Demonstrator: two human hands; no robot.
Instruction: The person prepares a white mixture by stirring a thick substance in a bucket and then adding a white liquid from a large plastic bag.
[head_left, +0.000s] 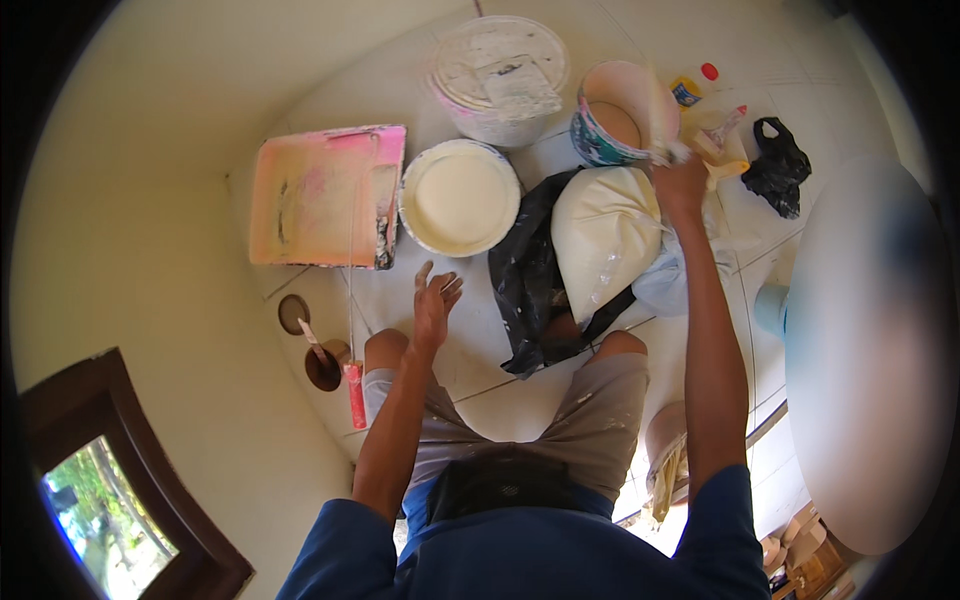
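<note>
My right hand is closed round a pale, blurred, stick-like thing at the right rim of a green-sided bucket. What that thing is, I cannot make out. Beige liquid lies in the bucket. Just below stands a bulging clear bag of cream-coloured stuff, with a black plastic bag spread beside and under it. My left hand hovers with loosely bent fingers apart, holding nothing. It is nearest to a round tub of cream paint, not touching it.
A stained paint tray lies left, with a red-handled roller against it. Near it are a brown can and its lid. A lidded bucket stands behind; a yellow-handled brush and crumpled black bag lie right.
</note>
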